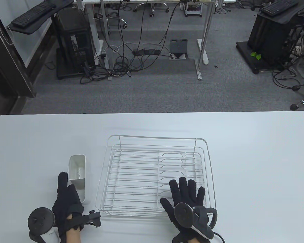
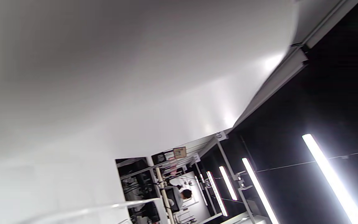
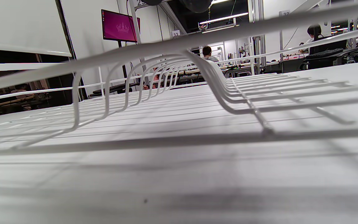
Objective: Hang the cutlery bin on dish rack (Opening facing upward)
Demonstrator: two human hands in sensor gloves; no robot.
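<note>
The white cutlery bin (image 1: 77,174) stands on the table with its opening up, just left of the white wire dish rack (image 1: 155,174). My left hand (image 1: 65,195) lies against the bin's near left side with its fingers stretched out; I see no thumb and no clear grip. My right hand (image 1: 187,193) rests flat with spread fingers on the rack's near right corner. The right wrist view looks low through the rack's wires (image 3: 197,62). The left wrist view shows only a blurred white surface and ceiling lights, with no fingers in it.
The white table (image 1: 255,164) runs wide to the right of and behind the rack. Past its far edge are grey carpet, desk legs, cables and computer towers.
</note>
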